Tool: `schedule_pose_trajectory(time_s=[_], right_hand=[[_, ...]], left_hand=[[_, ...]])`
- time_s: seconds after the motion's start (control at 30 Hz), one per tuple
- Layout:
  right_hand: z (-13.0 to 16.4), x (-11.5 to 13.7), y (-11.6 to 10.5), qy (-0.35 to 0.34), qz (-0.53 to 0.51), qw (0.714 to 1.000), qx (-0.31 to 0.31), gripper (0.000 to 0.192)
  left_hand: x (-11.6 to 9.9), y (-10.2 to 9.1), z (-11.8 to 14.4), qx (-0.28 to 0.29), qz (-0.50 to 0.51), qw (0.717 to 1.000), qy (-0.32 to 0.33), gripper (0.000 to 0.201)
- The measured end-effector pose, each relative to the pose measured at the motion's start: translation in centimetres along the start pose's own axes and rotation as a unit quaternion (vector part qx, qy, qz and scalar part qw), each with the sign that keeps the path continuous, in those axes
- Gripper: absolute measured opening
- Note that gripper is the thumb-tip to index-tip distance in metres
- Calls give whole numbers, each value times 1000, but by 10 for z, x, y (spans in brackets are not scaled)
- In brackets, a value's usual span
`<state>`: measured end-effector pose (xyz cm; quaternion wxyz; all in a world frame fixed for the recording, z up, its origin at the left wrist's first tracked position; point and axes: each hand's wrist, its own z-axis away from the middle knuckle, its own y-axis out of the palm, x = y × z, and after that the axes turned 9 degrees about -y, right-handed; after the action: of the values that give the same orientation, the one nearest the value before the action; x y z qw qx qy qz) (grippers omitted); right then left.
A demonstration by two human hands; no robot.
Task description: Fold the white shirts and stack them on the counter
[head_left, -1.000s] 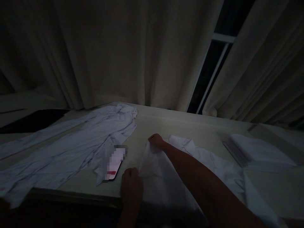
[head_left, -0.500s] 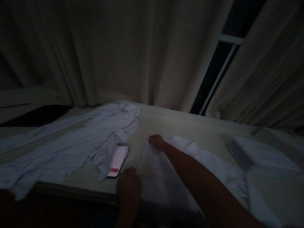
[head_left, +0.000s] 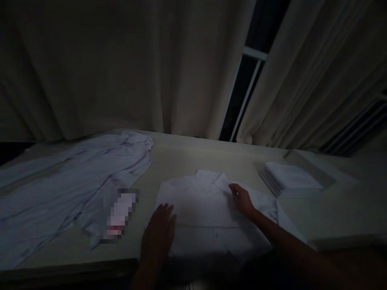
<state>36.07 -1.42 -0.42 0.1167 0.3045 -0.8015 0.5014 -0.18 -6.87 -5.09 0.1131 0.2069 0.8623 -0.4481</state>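
Two hands on unlabelled white shirt

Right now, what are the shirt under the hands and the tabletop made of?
White shirt: thin woven cloth, likely cotton or a blend, matte; it creases and lies flat under left hand and right hand. Table: pale, matte, probably laminate or painted wood; light too dim for grain.

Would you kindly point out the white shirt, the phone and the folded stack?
white shirt (head_left: 208, 217), head view, on its flat front panel.
phone (head_left: 121, 211), head view, on its screen.
folded stack (head_left: 292, 177), head view, on its top.
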Motion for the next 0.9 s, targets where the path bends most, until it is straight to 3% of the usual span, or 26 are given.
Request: schedule_pose_trajectory(time_s=[0.1,0.2,0.3,0.5,0.57,0.67,0.8,0.9], right_hand=[[62,-48,-38,35,105,992,59,41],[96,-70,-54,10,167,976,142,48],[96,-81,-61,-10,188,964,186,51],[55,-104,-78,-13,214,955,205,50],[42,-100,-79,-17,226,952,207,51],[37,-76,-68,-23,223,957,183,55],[56,-29,-41,-56,176,963,195,61],[73,-9,-29,-50,150,960,229,64]], left_hand=[[-6,6,-1,82,-73,994,-6,48],[-14,6,-3,127,-121,984,-37,56],[-28,8,-8,152,-155,975,-37,63],[-55,37,-30,164,-217,961,-47,73],[-57,45,-39,173,-222,957,-73,74],[-51,50,-59,183,-202,958,-89,73],[-33,57,-91,176,-156,971,-44,71],[-19,64,-104,230,-168,958,-29,70]])
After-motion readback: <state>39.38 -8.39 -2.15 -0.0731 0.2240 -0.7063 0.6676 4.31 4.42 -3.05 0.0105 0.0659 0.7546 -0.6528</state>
